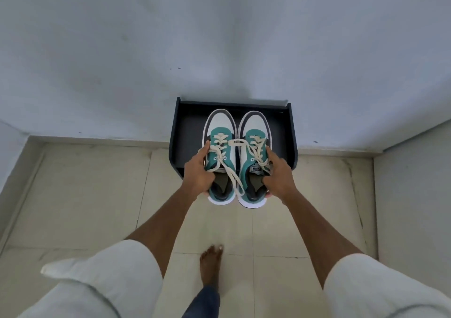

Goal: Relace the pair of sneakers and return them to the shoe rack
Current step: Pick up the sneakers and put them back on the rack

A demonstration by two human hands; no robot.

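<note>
Two teal, white and dark grey sneakers with cream laces are held side by side, toes pointing away from me, over the black shoe rack point(288, 132). My left hand point(199, 171) grips the left sneaker point(219, 125) by its outer side and heel. My right hand point(278, 173) grips the right sneaker point(255, 125) the same way. The heels stick out past the rack's front edge. Loose lace ends point(234, 171) hang between the two shoes. I cannot tell whether the soles touch the rack's top.
The rack stands against a pale blue-grey wall point(219, 37) in a narrow alcove with side walls left and right. Beige floor tiles point(97, 195) lie below. My bare foot point(211, 266) stands on the floor behind the rack.
</note>
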